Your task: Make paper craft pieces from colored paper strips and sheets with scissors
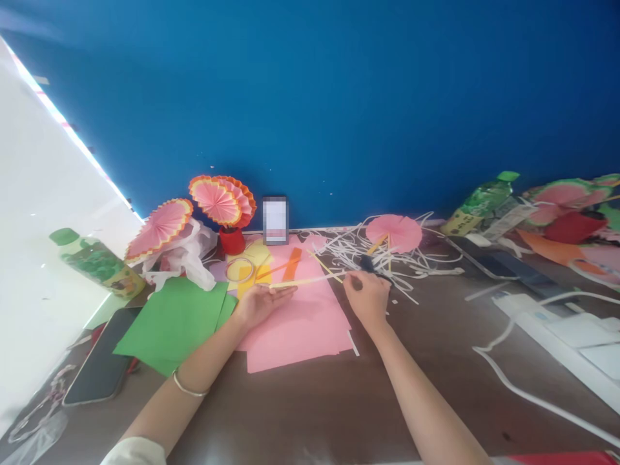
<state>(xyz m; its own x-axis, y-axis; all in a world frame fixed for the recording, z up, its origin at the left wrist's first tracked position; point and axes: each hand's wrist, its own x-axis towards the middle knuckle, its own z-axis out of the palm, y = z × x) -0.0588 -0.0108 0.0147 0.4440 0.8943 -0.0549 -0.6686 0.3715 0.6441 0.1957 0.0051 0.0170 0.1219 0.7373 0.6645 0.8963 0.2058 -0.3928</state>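
My left hand is over the pink paper sheets, palm turned up and fingers stretched to the right. A thin pale strip lies along its fingers and runs across to my right hand. The right hand is closed around a dark-handled tool, perhaps scissors, beside the strip's right end. Orange strips and yellow paper lie behind the left hand. Past the right hand, a pink pleated paper disc rests on a tangle of white strips.
Green sheets, a dark phone and a bottle are at left. Paper fans in a red pot and an upright phone stand behind. A power strip with white cable lies at right.
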